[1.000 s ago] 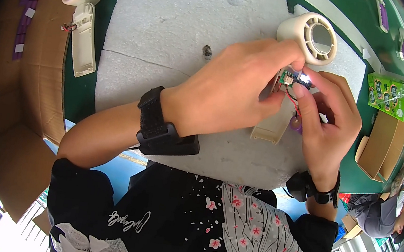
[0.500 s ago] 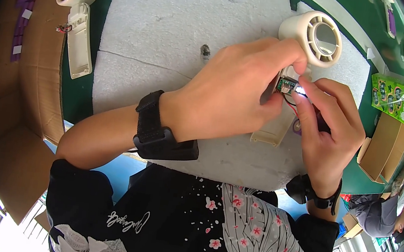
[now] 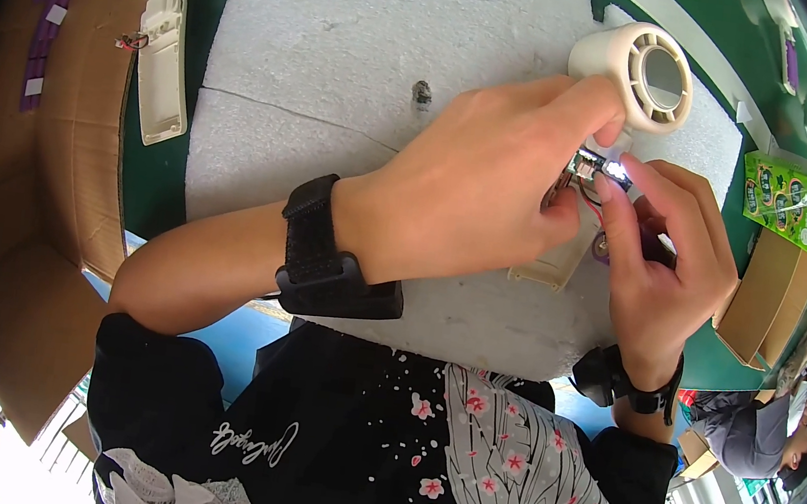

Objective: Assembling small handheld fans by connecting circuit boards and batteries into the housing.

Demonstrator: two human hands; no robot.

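A small green circuit board (image 3: 585,166) is pinched in the fingers of my left hand (image 3: 483,181), which is closed. My right hand (image 3: 674,250) is closed too, its thumb and forefinger on the board's right end, where a white light glows. Red and black wires run down from the board. Just beyond my fingers lies a cream handheld fan (image 3: 632,77), its round head turned to the right; its open handle shell shows partly below my left hand. A purple cylindrical battery (image 3: 602,247) peeks out between my hands, mostly covered.
A white foam slab (image 3: 319,40) lies on the green table under my hands. Another cream fan (image 3: 164,67) with its handle opened lies at the left, beside a cardboard box (image 3: 66,130). A green packet (image 3: 783,198) and a small carton (image 3: 766,297) stand right. Another person sits far right.
Both hands have shifted slightly to the right with the circuit board, which is tilted a little differently. The light at its end looks brighter and more exposed.
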